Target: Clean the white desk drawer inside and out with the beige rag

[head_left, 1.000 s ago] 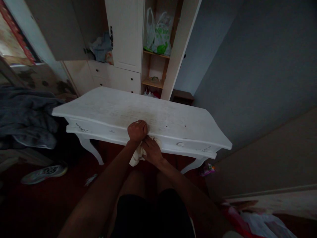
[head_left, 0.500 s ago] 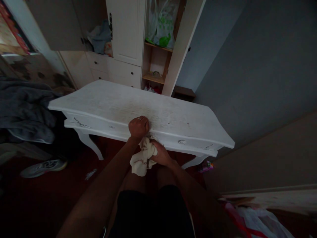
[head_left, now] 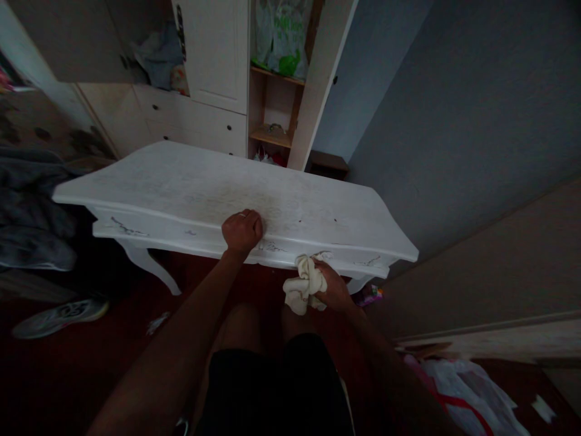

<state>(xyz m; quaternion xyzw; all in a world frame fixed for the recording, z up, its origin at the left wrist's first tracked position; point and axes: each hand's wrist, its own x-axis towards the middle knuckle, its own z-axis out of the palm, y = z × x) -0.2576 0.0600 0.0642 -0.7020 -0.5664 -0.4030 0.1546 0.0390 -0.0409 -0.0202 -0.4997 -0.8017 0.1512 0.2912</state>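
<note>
A white table (head_left: pixel 181 175) with curved legs and carved drawer fronts stands before me, its top smudged with dark grime near the middle. My left hand (head_left: pixel 242 232) is closed in a fist, resting on the table's front edge, a ring on one finger. No object shows in that fist. In my right hand (head_left: pixel 333 286) is a crumpled cream cloth (head_left: pixel 303 286), pressed to the right part of the drawer front. The cloth hides part of the carving and the round knob there. Its loose end hangs below the drawer.
Behind the table is a white wardrobe (head_left: pixel 218 60) with an open door and plastic bags (head_left: pixel 285 39) on a shelf. Dark clothing (head_left: pixel 36 212) lies at the left, above a shoe (head_left: pixel 61 316). Another plastic bag (head_left: pixel 472 393) is at the lower right, near the wall.
My right hand has moved the cloth rightward along the drawer front, away from my left hand. The left fist stays on the table edge. My view has shifted slightly right.
</note>
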